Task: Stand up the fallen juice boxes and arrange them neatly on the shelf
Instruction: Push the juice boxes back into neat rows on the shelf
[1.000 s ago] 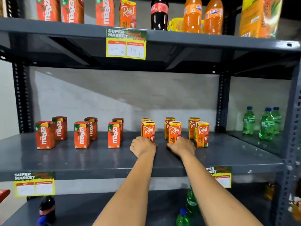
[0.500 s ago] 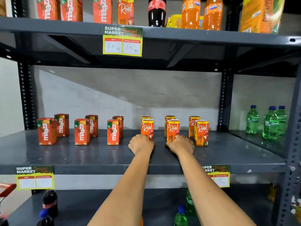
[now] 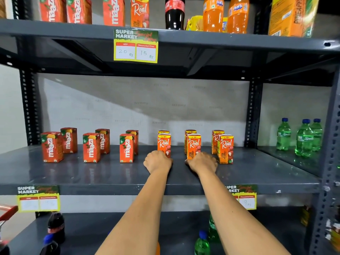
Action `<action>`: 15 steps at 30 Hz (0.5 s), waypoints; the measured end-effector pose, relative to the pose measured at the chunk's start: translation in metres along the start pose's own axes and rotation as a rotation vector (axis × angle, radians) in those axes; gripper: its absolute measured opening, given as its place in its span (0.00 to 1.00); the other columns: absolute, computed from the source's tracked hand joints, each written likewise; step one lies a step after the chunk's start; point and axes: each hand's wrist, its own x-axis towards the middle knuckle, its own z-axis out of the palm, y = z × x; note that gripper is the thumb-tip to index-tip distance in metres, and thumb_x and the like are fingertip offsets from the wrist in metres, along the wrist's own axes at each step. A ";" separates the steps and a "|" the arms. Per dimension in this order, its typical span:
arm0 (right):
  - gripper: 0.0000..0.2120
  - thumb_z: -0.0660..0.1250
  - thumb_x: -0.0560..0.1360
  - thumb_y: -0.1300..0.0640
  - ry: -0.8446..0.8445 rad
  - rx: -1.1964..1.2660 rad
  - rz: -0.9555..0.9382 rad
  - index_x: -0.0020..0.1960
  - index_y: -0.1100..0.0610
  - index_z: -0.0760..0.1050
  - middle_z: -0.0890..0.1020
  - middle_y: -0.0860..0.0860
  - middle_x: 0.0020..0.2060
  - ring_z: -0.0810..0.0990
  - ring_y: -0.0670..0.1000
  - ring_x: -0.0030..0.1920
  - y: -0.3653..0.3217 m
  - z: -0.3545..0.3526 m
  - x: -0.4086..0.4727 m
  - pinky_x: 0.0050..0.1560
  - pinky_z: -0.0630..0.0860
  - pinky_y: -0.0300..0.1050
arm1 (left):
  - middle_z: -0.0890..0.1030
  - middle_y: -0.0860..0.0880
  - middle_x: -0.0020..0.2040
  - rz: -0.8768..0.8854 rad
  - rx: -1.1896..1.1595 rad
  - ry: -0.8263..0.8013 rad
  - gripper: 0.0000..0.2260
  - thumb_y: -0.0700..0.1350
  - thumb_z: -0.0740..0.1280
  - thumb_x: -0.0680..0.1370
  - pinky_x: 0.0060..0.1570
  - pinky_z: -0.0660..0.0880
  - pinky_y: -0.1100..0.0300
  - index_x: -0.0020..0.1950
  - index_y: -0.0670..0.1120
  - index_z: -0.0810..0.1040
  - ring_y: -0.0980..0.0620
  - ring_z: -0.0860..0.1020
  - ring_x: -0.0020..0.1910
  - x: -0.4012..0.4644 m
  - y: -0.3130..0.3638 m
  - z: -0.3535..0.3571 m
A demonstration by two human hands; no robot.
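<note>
On the grey middle shelf all juice boxes stand upright in two-deep columns. At the left are several red Maaza boxes, at the right several orange Real boxes. My left hand is curled around the base of the left front Real box. My right hand is curled at the base of the middle front Real box. The fingertips of both hands are hidden behind the knuckles.
Green Sprite bottles stand on the neighbouring shelf to the right. The top shelf holds large cartons, a cola bottle and Fanta bottles. Price tags hang from the shelf edges. Bottles stand on the lower shelf. A red cart handle is at the left.
Both hands stay at the bases of the same two Real boxes. Only the view has shifted a little; no box has visibly moved.
</note>
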 end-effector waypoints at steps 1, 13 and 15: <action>0.34 0.67 0.70 0.38 0.000 -0.001 -0.001 0.67 0.61 0.71 0.75 0.59 0.65 0.72 0.61 0.64 0.000 0.000 0.000 0.62 0.71 0.52 | 0.78 0.43 0.58 0.001 0.005 0.001 0.23 0.56 0.71 0.72 0.54 0.73 0.53 0.60 0.42 0.75 0.44 0.75 0.58 0.000 0.000 0.000; 0.35 0.64 0.73 0.38 -0.018 -0.093 0.041 0.69 0.62 0.68 0.72 0.59 0.67 0.71 0.60 0.66 -0.002 -0.006 -0.015 0.65 0.69 0.51 | 0.74 0.41 0.62 0.050 0.090 -0.075 0.28 0.60 0.65 0.75 0.57 0.72 0.54 0.65 0.40 0.71 0.44 0.73 0.60 -0.003 -0.010 -0.010; 0.34 0.63 0.74 0.39 -0.023 -0.112 0.079 0.70 0.63 0.67 0.71 0.59 0.68 0.70 0.60 0.67 -0.003 -0.007 -0.026 0.65 0.68 0.51 | 0.73 0.40 0.63 0.092 0.139 -0.104 0.29 0.61 0.62 0.76 0.59 0.70 0.52 0.67 0.39 0.70 0.43 0.72 0.62 -0.006 -0.019 -0.015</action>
